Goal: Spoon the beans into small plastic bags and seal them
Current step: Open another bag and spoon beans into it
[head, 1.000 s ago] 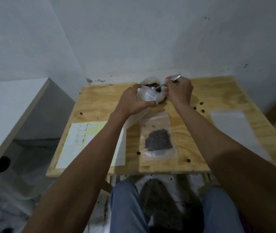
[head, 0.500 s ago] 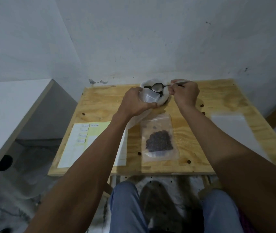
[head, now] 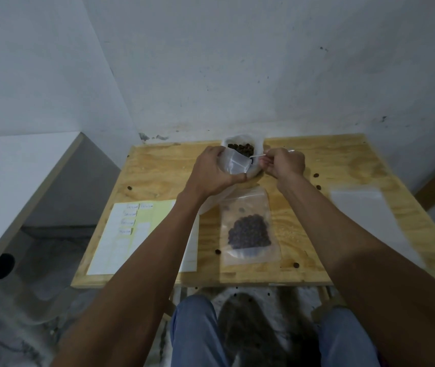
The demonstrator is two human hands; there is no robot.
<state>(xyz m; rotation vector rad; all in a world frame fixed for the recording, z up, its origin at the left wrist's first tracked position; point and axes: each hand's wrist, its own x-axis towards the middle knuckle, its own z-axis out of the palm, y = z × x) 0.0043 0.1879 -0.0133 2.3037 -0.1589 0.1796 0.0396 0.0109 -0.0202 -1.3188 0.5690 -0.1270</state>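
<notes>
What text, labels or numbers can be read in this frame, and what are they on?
Nothing legible.
Small white labels on the yellow sheet: dark print, too small and blurred to read.
Filled bag of beans: no print visible.
Small bag held in the left hand: no print visible.
Clear sheet on the table: blank.

dark beans (head: 240,149) fill an open container; a filled clear bag (head: 249,230) lies flat nearby.
</notes>
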